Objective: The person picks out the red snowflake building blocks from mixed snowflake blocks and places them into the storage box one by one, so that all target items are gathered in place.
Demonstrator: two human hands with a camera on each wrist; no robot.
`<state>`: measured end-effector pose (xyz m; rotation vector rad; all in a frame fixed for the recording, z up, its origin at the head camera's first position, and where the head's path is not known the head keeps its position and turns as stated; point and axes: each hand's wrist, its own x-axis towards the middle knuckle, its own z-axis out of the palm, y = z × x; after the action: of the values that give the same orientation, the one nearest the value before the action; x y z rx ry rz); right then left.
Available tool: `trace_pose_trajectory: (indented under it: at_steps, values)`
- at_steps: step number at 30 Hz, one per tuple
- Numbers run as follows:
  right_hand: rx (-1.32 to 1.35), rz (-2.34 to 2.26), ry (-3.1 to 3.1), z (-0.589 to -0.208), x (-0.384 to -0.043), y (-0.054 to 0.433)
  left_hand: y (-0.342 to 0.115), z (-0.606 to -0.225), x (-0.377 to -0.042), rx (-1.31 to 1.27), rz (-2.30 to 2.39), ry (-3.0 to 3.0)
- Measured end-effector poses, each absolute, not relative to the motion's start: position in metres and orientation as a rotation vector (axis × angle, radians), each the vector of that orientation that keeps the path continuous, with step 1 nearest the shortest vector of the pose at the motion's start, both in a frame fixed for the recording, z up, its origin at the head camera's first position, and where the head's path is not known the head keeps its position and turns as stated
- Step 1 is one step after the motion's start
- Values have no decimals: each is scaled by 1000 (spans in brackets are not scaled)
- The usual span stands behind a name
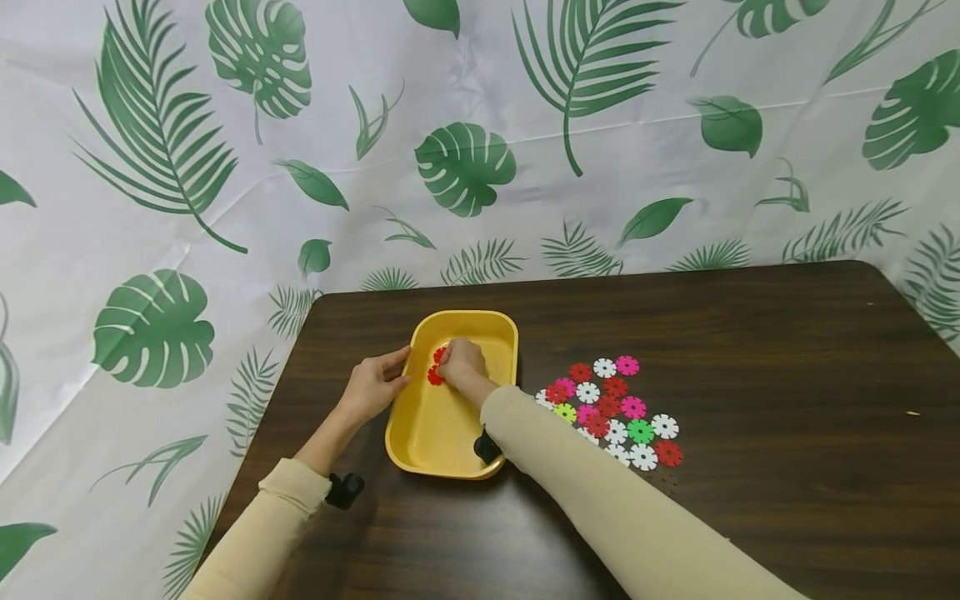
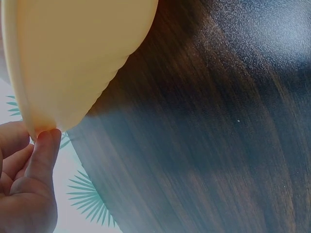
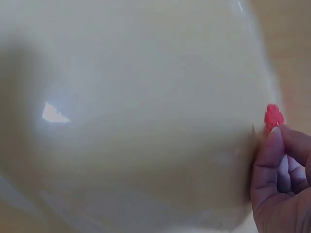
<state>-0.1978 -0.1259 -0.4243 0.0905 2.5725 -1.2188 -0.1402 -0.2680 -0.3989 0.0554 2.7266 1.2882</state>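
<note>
A yellow plastic tray [image 1: 442,429] stands on the dark table. At its left rim is my left hand [image 1: 372,386]; in the left wrist view the thumb and fingers [image 2: 43,155] pinch the tray's edge. My right hand [image 1: 462,360] is inside the tray, near the left wall. Between its thumb and index finger it pinches a red notched disc [image 3: 273,116], partly hidden by the fingertips. Red snowflake discs [image 1: 434,376] show beside that hand in the head view; whether the held one is among them I cannot tell.
Right of the tray, several loose snowflake discs [image 1: 615,408] in red, white, pink, green and yellow lie on the wood-grain table [image 1: 787,375]. The right forearm [image 1: 592,475] crosses in front of some. A leaf-patterned white cloth [image 1: 360,208] hangs behind the table's far edge.
</note>
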Motion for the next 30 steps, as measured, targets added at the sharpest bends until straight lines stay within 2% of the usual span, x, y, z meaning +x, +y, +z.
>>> trace_pose_trajectory:
  at_steps: [30]
  values:
    - [7,-1161,2624,-431,-199,-124,-266,-398,-140,25,1262,2738]
